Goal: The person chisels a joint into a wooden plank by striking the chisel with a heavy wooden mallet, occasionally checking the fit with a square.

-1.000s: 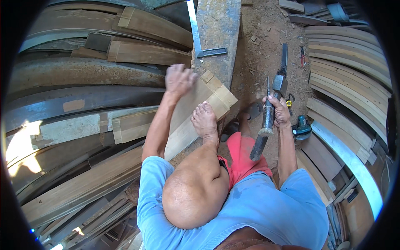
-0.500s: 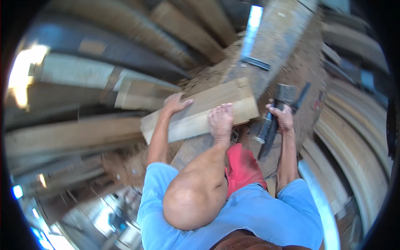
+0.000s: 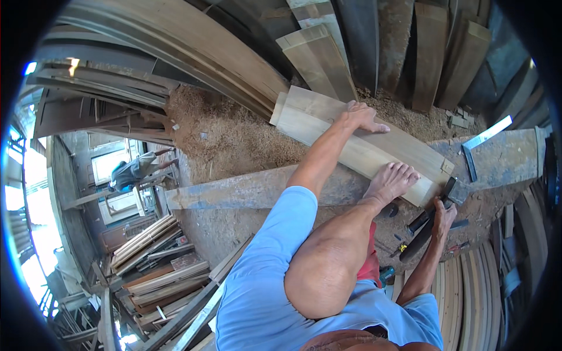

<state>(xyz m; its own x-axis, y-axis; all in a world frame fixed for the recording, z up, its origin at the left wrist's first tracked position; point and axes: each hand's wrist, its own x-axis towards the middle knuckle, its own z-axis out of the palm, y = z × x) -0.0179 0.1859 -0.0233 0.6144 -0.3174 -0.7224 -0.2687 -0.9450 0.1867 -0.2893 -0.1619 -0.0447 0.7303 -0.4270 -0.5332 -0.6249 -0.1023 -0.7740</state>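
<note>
A pale wooden board (image 3: pixel 328 131) with a stepped left end lies slantwise across a worn plank bench (image 3: pixel 246 188). My left hand (image 3: pixel 362 118) rests on its top with the fingers stretched out. My bare foot (image 3: pixel 393 180) presses on the board nearer its right end. Beside that end, my right hand (image 3: pixel 444 217) is closed round a dark-handled tool (image 3: pixel 419 241) with a square grey metal head. The head is at the board's right corner; whether it touches is unclear. A short black cylinder with a light end (image 3: pixel 418 222) shows by the same hand, partly hidden.
A carpenter's square (image 3: pixel 470 164) lies on the bench at the right. Boards (image 3: pixel 430 52) lean along the far side, with sawdust (image 3: pixel 234 131) below. Stacked timber (image 3: pixel 167 281) stands at the lower left, curved planks (image 3: pixel 468 292) at the lower right. Another person (image 3: pixel 132 174) bends over farther left.
The view has swung round, and the picture is sharper. My right hand and its tool have come up to the board's right end. My left hand and foot stay on the board.
</note>
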